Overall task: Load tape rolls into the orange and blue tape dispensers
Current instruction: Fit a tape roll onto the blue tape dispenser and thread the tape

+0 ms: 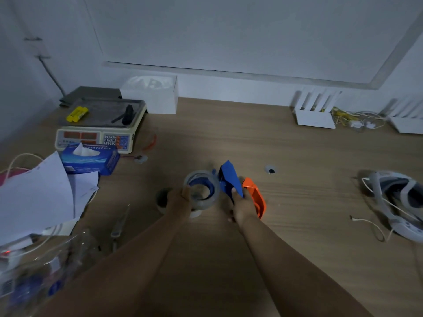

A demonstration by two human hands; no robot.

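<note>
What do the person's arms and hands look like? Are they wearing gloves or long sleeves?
No gloves and no sleeves in view. Both forearms are bare from the bottom edge of the picture up to the wrists. The left hand and the right hand are bare too. I can see no watch, ring or bracelet, though the picture is dim.

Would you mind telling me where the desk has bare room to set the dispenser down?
Bare wood lies between the white box and the routers, and between the orange dispenser and the headset. The left side is crowded: scale, tissue box, papers.
</note>
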